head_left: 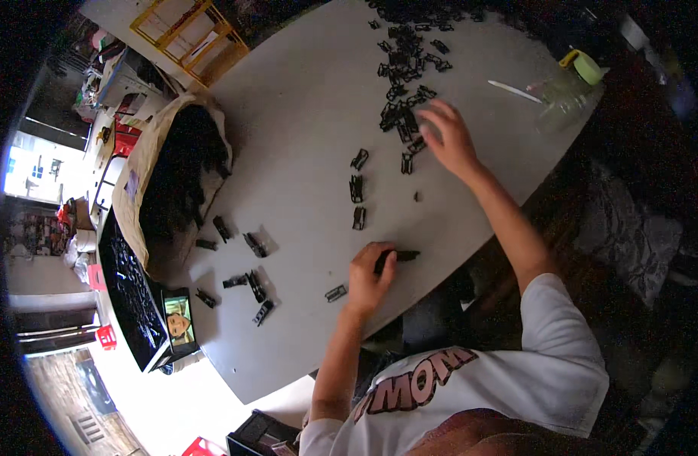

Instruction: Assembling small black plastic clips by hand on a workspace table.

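Note:
My left hand (370,280) rests low over the near part of the table, its fingers closed around a black plastic piece (407,256) whose end sticks out to the right. My right hand (451,144) reaches out farther away with its fingers apart. It is beside a cluster of small black frame-like plastic pieces (397,115), and nothing shows in its grasp. Between the two hands stand a few single black pieces (356,188) in a loose column. Another rectangular piece (335,293) lies just left of my left hand.
Several black pieces (255,286) are scattered on the table's left side. Beyond them, a large pale sack (224,135) with dark contents stands open near a black tray (129,281) and a lit screen (179,319). A white pen (514,91) and a clear green-lidded jar (569,99) are far right.

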The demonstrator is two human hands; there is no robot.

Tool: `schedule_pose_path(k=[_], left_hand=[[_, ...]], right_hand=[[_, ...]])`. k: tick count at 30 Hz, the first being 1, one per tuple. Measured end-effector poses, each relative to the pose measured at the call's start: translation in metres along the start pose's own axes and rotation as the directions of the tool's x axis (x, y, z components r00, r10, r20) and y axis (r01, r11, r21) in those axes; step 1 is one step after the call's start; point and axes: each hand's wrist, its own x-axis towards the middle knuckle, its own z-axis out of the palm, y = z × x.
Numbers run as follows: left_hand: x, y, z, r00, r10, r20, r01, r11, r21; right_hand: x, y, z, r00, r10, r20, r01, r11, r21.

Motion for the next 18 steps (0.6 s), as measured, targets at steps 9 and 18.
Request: schedule_pose_path(k=[9,18], left_hand=[[0.009,0.008,-0.003,0.997,-0.074,-0.018,0.073,0.996,-0.042],[0.011,0.005,-0.002,1.0,-0.015,-0.007,0.016,0.999,0.052]], right_hand=[[0.128,0.115,0.031,0.99,0.036,-0.135,-0.042,0.998,-0.047],[0.246,0.142,0.12,0.988,0.084,0.127,-0.055,0.974,-0.221]])
